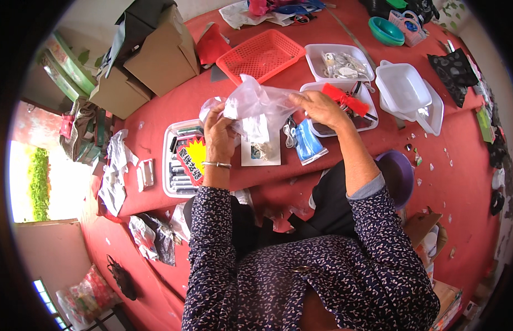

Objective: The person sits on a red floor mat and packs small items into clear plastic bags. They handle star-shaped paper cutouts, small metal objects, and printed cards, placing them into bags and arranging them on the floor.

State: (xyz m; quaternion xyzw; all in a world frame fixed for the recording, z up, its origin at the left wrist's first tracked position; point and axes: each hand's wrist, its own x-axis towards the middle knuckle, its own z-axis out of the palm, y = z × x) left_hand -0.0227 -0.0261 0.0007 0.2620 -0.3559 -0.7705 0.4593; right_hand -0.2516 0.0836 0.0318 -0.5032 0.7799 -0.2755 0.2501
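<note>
A clear plastic bag (262, 99) is stretched between my two hands above the table. My left hand (218, 133) grips its left side, with a bracelet at the wrist. My right hand (322, 110) pinches its right edge between thumb and fingers. Under the bag lies a flat white card or shallow box (260, 159), partly hidden, with a small item on it. A white coiled cable (290, 132) and a blue packet (309, 142) rest to its right. Left of my left hand stands a white tray (167, 175) of dark stick-like pieces, with a yellow starburst sign (193, 157) on top.
At the back sit a red basket (262, 58), a white tub of cables (339, 62), a tub (372, 118) with a red item, and stacked white tubs (405, 88). Cardboard boxes (160, 58) stand far left. A purple basin (402, 179) is right of my knee.
</note>
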